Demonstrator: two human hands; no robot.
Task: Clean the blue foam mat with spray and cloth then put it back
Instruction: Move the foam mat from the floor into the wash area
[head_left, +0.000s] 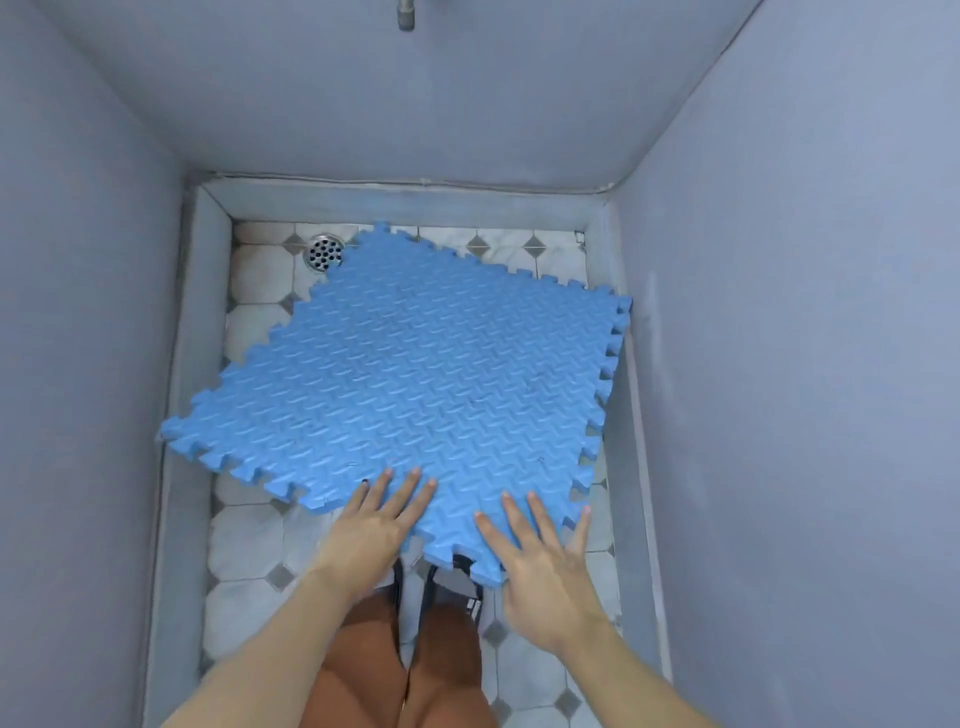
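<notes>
- Blue foam mat: interlocking edges, set askew over the tiled floor, its corners reaching the raised kerbs on both sides.
- Left hand: fingers straight and spread, flat on the mat's near edge.
- Right hand: fingers spread, resting on the near corner.
- Drain: just beside the mat's far corner.

Both bare forearms reaching forward and down, converging slightly. Left hand flat, palm down, fingers straight and spread, nothing gripped. Right hand likewise flat, palm down, fingers splayed wide. Bare knees below, between the forearms.
</notes>
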